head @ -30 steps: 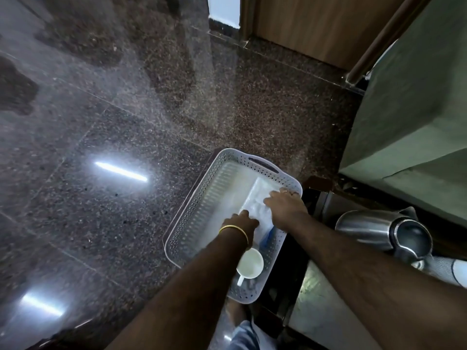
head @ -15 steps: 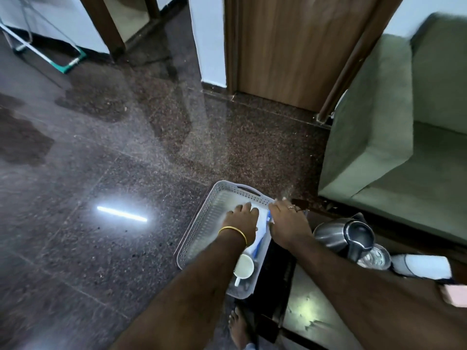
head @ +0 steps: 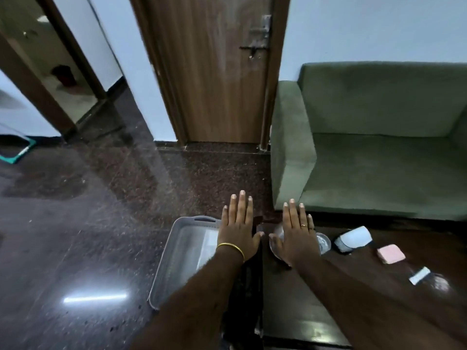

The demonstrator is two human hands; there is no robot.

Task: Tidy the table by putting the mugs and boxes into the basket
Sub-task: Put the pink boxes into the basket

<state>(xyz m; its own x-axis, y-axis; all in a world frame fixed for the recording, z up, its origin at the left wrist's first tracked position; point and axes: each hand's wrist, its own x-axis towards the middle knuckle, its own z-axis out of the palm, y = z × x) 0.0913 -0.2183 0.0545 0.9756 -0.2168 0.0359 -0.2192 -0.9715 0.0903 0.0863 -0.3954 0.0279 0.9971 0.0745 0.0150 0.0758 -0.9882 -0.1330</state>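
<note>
Both hands have lifted out of the basket (head: 177,251) since 0.5 s ago, and the view has tipped up toward the door and sofa. Now the left hand (head: 238,231) floats flat above the basket's far right corner, fingers straight and spread, gripping nothing. At 3 o'clock from it, the right hand (head: 295,236) hovers the same way over the table (head: 290,311), empty, palm down, covering most of a steel kettle (head: 275,241).

On the floor sits the grey basket, against the table's left edge, at 9 o'clock from the hands; a pale flat box (head: 208,246) shows inside, while forearms hide the rest of its contents.

Still on the table, at 3 o'clock from the right hand, a white mug (head: 353,238) lies tipped on its side, a pink box (head: 391,253) sits beyond it, and a small white box (head: 419,275) lies at 4 o'clock.

My guess: 3 items remain. Risks: the tipped mug may roll off if nudged rather than gripped; reaching across could knock the kettle or the glass (head: 323,242) beside it; dropping the mug into a floor-level basket could chip it.
</note>
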